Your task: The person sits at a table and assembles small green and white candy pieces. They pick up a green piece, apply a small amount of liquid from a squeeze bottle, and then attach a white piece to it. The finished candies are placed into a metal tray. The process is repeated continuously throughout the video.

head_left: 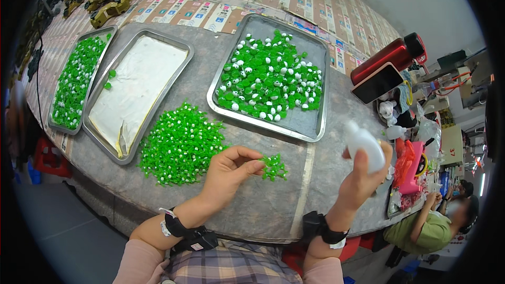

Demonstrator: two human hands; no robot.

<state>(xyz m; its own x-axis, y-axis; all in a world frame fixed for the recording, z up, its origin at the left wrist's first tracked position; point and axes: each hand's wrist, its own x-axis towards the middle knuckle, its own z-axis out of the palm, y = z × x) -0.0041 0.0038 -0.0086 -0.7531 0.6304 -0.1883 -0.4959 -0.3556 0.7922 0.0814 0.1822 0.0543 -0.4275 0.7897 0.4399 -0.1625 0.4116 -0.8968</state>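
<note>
- Your right hand [364, 179] wrapped around a white bottle [368, 149] above the bench [263, 210].
- Your left hand [226, 174], thumb and forefinger nearly meeting, was beside a small green cluster [274, 168] on the bench; its hold was unclear.

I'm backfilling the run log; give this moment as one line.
left hand: beside small green cluster; right hand: holding white bottle; ahead: large metal tray

Pale pink sleeves [138, 264] at seven and five o'clock; black wrist straps [334, 236]; purple-grey plaid garment [231, 267] at six.
</note>
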